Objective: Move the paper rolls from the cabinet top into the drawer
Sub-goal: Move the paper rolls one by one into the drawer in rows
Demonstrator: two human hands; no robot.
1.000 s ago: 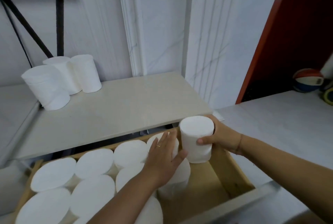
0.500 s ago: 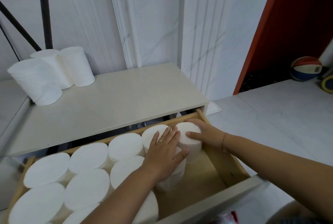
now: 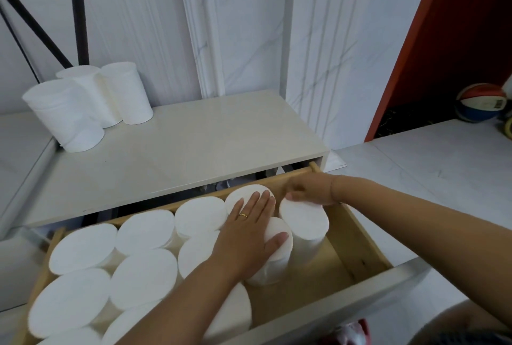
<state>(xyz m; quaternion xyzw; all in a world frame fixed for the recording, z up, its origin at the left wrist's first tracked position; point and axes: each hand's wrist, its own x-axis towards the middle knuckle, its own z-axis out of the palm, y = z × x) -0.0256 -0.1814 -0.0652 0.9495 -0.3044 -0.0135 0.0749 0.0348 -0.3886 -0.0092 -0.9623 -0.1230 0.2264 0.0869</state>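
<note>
An open wooden drawer holds several upright white paper rolls. My right hand rests on the far top edge of one roll standing at the drawer's right end; its fingers curl over the rim. My left hand lies flat, fingers spread, pressing on the neighbouring rolls just left of it. Three more rolls stand on the cabinet top at its far left.
A bare strip of drawer floor shows at the right end. White marble wall panels rise behind the cabinet. A red door frame and a ball lie to the right. Black metal bars stand at the far left.
My right hand has lowered the roll from above the drawer's right edge down into the drawer, where it now stands. My left hand has stayed on the adjacent rolls.
</note>
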